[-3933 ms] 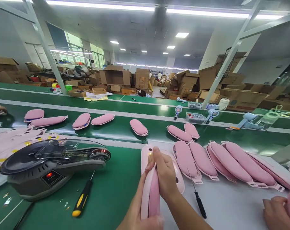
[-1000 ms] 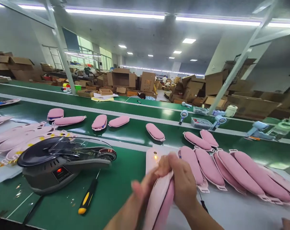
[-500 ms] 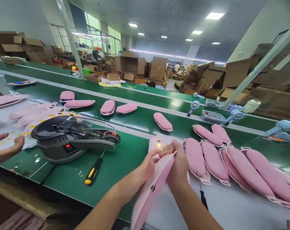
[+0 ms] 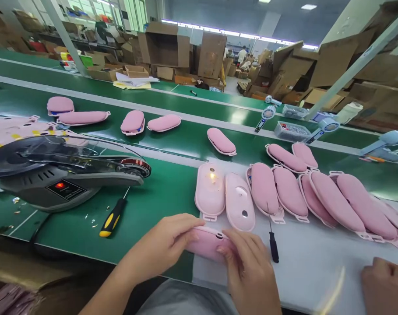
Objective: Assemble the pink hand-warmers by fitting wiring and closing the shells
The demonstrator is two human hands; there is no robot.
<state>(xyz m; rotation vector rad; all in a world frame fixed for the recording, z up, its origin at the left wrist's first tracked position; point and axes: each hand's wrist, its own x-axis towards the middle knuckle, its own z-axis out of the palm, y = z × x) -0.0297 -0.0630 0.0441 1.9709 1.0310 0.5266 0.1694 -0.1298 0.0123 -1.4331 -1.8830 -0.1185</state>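
Both of my hands grip one pink oblong padded shell near the table's front edge. My left hand closes round its left end, and my right hand holds the right end with the thumb on the near face. A small dark slot shows in the shell's pale rim. Just beyond it lie a lighter pink shell with a glowing light and another pale shell with a dark round spot. To the right of my right hand rests a black-handled screwdriver, its thin shaft reaching over a pink shell.
Several pink shells crowd the white sheet at right. A grey machine with a red light stands left, beside a yellow-and-black screwdriver. Another person's hand is at lower right. Blue handheld fans stand behind, near a parts box.
The held shell has gone from steeply tilted to lying nearly level, and my hands have moved apart to its ends. The view has tipped down. Another person's hand left at left; one appears at right.
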